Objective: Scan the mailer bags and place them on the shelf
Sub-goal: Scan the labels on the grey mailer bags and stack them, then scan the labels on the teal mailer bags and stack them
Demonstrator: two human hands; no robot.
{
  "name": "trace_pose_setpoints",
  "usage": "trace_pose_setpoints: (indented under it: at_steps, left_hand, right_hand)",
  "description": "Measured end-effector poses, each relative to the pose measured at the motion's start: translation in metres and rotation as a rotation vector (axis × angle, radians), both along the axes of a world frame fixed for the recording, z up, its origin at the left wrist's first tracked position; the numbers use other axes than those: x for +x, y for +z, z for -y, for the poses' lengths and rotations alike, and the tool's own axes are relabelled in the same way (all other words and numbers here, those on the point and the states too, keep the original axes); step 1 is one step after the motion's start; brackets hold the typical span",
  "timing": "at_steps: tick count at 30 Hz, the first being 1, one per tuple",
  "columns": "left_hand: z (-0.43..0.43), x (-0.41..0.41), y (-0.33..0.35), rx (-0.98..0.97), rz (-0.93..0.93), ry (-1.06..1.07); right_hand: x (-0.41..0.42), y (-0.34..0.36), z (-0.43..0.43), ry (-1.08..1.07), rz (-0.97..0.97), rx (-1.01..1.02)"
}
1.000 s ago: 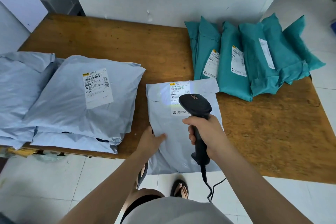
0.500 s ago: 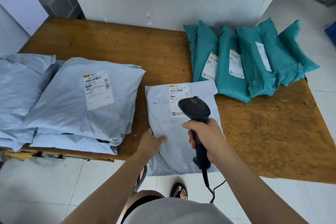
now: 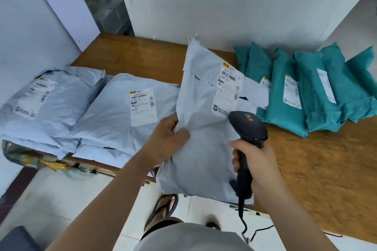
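A pale grey plastic mailer bag [image 3: 204, 128] hangs clear of the wooden tabletop [image 3: 316, 169] above the middle of its front edge. It is tilted, with its upper end toward the back edge and its lower end out past the front edge. Its white barcode label [image 3: 228, 91] faces up near the top. The left hand [image 3: 167, 140] grips the bag's left edge, wrinkling the plastic.

A larger grey plastic mailer bag [image 3: 114, 120] and a second large grey bag [image 3: 40, 104] lie overlapping at the front left corner, labels up, overhanging the front edge.

A row of teal plastic mailer bags [image 3: 306, 98] lies overlapping along the back edge toward the right, three showing white labels.
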State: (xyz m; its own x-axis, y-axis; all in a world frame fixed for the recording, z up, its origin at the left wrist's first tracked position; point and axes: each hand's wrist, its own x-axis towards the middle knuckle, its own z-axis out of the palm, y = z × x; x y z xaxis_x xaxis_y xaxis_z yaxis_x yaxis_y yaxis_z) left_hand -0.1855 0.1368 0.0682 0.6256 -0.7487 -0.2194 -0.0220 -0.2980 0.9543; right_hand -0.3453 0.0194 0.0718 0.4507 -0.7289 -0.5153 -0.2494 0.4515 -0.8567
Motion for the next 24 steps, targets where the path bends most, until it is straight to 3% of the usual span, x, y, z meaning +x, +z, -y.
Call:
trace_pose_setpoints:
  at_steps: [3, 7, 11, 13, 16, 24]
  left_hand:
    - [-0.027, 0.054, 0.032, -0.027, 0.028, 0.161]
    - [-0.064, 0.127, 0.031, 0.107, 0.164, 0.367]
    - [-0.092, 0.182, -0.014, 0.674, 0.541, 0.269]
    - [-0.091, 0.186, -0.027, 0.828, 0.657, 0.298]
    - [-0.067, 0.170, -0.031, 0.724, 0.769, 0.382]
    - [0.031, 0.122, -0.028, 0.558, 0.817, -0.037]
  right_hand:
    - [0.013, 0.013, -0.008, 0.083, 0.054, -0.028]
    - [0.036, 0.016, -0.015, 0.195, 0.068, -0.107]
    - [0.052, 0.012, -0.016, 0.198, 0.033, -0.101]
    - [0.056, 0.011, -0.016, 0.190, 0.009, -0.103]
    - [0.067, 0.009, -0.012, 0.141, -0.015, -0.098]
    - [0.093, 0.009, -0.008, 0.070, -0.072, -0.118]
